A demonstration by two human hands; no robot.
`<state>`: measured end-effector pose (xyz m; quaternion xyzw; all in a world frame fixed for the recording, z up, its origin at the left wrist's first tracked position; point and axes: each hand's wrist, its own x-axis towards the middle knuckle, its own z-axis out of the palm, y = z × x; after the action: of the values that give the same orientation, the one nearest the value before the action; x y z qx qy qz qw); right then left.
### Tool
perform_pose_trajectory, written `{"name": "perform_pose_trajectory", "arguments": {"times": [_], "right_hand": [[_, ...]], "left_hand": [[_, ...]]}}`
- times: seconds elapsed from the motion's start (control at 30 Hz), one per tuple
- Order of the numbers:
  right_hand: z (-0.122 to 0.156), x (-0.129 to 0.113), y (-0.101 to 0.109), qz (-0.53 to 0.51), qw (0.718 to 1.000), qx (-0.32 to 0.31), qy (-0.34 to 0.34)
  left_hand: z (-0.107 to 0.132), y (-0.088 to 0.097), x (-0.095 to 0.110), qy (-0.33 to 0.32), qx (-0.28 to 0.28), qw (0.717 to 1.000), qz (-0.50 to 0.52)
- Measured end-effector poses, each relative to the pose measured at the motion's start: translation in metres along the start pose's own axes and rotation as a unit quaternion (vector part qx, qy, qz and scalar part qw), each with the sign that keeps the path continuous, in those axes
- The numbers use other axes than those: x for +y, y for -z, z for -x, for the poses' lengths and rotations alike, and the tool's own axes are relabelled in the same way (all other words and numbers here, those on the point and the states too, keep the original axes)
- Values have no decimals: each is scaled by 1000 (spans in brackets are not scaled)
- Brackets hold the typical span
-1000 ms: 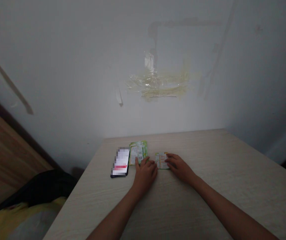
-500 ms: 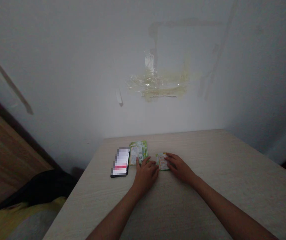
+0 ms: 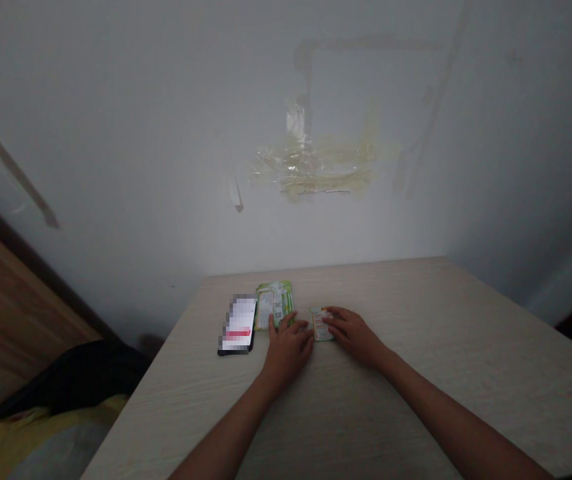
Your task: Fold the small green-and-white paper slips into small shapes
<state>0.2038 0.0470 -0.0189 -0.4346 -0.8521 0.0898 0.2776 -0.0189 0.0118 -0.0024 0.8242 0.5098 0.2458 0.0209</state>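
Note:
A green-and-white printed packet (image 3: 275, 303) lies flat on the table. My left hand (image 3: 287, 347) rests at its near edge, palm down with the fingers spread, some fingertips touching the packet. Just to the right lies a smaller printed piece (image 3: 320, 325), green-edged with a white panel; whether it is a card or a small packet I cannot tell. The fingers of my right hand (image 3: 353, 333) lie apart over its right side and cover part of it. The left thumb is close to its lower left edge.
A phone (image 3: 239, 325) with a lit, blurred screen lies left of the green packet. The pale wooden table (image 3: 416, 300) meets a white wall (image 3: 156, 133) with clear tape and stains. Dark and yellow cloth (image 3: 86, 387) sits beyond the table's left edge.
The whole view has shifted slightly left. The right fingers reach a little further over the small printed piece; the left hand stays in nearly the same place.

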Motion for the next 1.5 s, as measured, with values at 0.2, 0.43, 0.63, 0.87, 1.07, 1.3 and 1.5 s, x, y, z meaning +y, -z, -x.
{"name": "perform_pose_trajectory", "arguments": {"times": [0.2, 0.43, 0.63, 0.87, 1.07, 1.3, 1.5], "right_hand": [[0, 0, 0, 5, 1000, -4, -9], [2, 3, -2, -1, 1000, -8, -20], [1, 2, -1, -5, 999, -20, -26], [0, 1, -1, -10, 1000, -9, -20], [1, 1, 0, -2, 1000, -9, -19], [2, -1, 1, 2, 1000, -12, -19], [2, 0, 1, -3, 1000, -14, -20]], "left_hand": [[0, 1, 1, 3, -2, 1000, -3], [0, 0, 1, 0, 6, 1000, -11], [0, 0, 1, 3, 3, 1000, -11], [-1, 2, 1, 7, -7, 1000, -6], [0, 1, 1, 6, 0, 1000, -9], [0, 1, 1, 9, -2, 1000, -4], [-1, 2, 1, 12, -7, 1000, -6]]}}
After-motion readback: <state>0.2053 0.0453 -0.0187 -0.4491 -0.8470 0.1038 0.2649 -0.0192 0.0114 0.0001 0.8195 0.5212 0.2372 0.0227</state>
